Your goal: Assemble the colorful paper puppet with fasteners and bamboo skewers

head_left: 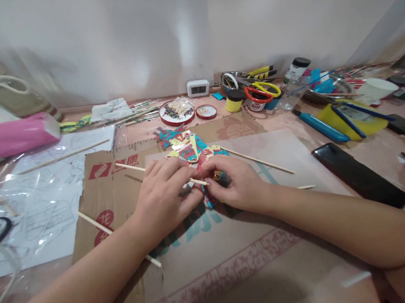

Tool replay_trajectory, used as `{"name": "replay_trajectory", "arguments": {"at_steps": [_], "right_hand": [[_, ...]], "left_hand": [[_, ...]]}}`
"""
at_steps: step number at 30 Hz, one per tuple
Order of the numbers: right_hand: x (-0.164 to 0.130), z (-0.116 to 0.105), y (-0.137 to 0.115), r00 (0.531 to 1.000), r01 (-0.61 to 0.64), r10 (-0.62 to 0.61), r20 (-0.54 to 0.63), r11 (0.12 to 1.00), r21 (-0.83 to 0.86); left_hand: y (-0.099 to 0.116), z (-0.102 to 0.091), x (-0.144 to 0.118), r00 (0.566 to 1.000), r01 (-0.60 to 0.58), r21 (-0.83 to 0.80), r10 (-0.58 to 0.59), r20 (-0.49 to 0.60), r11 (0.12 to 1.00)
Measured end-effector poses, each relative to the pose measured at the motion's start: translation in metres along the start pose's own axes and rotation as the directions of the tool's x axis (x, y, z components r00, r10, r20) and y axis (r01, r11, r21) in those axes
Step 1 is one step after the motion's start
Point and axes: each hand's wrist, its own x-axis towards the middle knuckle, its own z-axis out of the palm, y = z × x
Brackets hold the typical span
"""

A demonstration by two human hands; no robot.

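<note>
Step in hand looked like fixing a thin stick onto the paper puppet. Left hand pinched the stick; right hand was clamped on the puppet's lower edge. Puppet lay flat on the cardboard sheet, just beyond both hands. Next move probably needed fine fingertip alignment.

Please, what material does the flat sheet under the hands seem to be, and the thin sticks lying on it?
The sheet looks like brown corrugated cardboard: matt, creased, with red printed marks. The thin sticks look like pale bamboo or wood, unpainted; which one I cannot tell. Both the left hand and the right hand pinch a colourful figure, probably painted translucent sheet.
</note>
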Motion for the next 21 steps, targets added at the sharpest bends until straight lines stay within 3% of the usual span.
{"name": "replay_trajectory", "arguments": {"at_steps": [9,21], "right_hand": [[0.0019,0.0016,-0.0010,1.000,0.010,-0.010,0.018,1.000,-0.001],[0.0022,0.0010,-0.0034,1.000,0.016,-0.015,-0.019,0.998,0.061]], "left_hand": [[0.0015,0.0027,0.0011,0.999,-0.051,0.003,0.051,0.005,0.999],[0.0059,0.0040,0.0063,0.997,0.075,-0.213,-0.077,0.000,0.974]]}}
